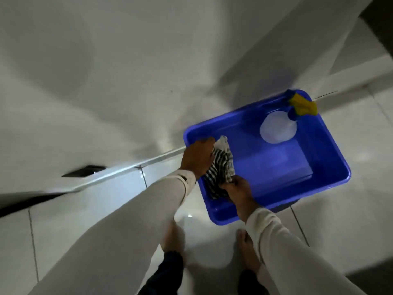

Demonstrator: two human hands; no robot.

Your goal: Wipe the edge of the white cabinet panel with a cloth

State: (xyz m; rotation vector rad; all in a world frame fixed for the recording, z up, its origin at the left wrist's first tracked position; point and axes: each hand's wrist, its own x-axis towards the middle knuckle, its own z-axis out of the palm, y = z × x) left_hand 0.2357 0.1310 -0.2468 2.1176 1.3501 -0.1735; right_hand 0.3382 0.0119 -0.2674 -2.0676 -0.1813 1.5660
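Cloth (221, 167) gripped between both hands' fingers (228, 185), over tub (331, 145)

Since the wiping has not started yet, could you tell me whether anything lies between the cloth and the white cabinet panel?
Nothing visible does. The striped cloth is held by both the left hand and the right hand over the near-left corner of the blue tub. The white cabinet panel stands just to the left, with only the tub's rim between.

Striped cloth (220, 167) over blue tub (331, 154)
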